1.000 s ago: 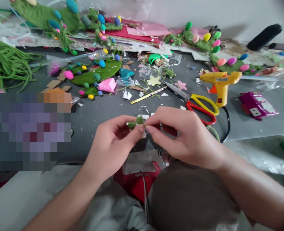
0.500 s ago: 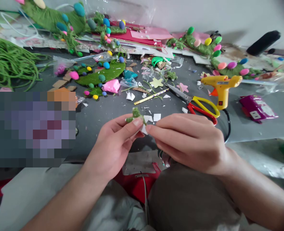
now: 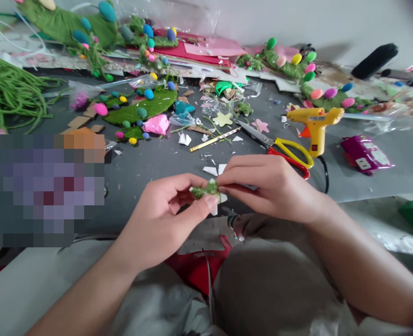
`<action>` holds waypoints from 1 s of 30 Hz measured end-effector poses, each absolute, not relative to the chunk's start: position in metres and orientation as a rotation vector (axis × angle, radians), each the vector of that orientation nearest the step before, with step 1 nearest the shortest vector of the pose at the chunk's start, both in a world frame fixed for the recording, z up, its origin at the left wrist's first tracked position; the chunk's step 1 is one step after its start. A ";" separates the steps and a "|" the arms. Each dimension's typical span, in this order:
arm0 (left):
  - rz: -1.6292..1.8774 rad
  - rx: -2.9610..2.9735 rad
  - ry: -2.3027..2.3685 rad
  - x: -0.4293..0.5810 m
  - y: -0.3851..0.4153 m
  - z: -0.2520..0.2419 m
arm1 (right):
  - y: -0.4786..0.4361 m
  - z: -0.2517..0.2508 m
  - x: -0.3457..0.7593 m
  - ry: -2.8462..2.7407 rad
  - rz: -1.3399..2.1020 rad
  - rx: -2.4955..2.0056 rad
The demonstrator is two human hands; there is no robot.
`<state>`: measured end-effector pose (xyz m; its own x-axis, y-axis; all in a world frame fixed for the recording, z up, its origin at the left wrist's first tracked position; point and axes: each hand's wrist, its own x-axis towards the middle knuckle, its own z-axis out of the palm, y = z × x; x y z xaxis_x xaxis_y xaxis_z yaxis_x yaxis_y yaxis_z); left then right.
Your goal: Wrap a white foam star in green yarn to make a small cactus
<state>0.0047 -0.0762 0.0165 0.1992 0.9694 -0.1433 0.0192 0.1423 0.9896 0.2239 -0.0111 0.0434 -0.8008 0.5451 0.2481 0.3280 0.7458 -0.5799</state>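
A small green yarn-wrapped piece (image 3: 205, 190) sits between my two hands, just above the near edge of the grey table (image 3: 150, 161). My left hand (image 3: 164, 219) pinches it between thumb and fingers, with a scrap of white paper under the thumb. My right hand (image 3: 269, 186) pinches the same piece from the right with closed fingertips. Both hands hover over my lap, close to the table edge.
Yellow-and-red scissors (image 3: 283, 149) and a yellow glue gun (image 3: 314, 123) lie behind my right hand. A striped pencil (image 3: 215, 139), white paper scraps, a green felt shape (image 3: 143, 109) with coloured balls, green cord (image 3: 7, 93) and a purple packet (image 3: 365, 154) litter the table.
My hands dropped slightly toward me and closed together again on the green piece, which now lies flatter between the fingertips; the right fingertips had come off it briefly half a second ago.
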 end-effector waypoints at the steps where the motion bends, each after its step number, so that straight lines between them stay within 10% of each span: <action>1: 0.935 1.278 1.195 0.005 -0.077 0.017 | -0.012 0.044 0.223 -2.571 0.705 -0.695; 12: 1.007 1.523 1.530 0.016 -0.073 0.014 | -0.030 0.044 0.205 -2.259 0.908 -1.128; 22: 1.226 0.614 0.991 0.015 -0.063 0.013 | -0.039 0.044 0.208 -2.487 0.292 -0.784; 30: 1.057 0.864 0.880 0.007 -0.068 0.016 | -0.023 0.047 0.216 -2.377 0.732 -0.763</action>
<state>0.0065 -0.0676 0.0157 0.2443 0.9535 -0.1765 -0.3462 0.2558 0.9026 0.2164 -0.0232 0.0467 -0.6979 0.6423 0.3168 0.3527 0.6933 -0.6285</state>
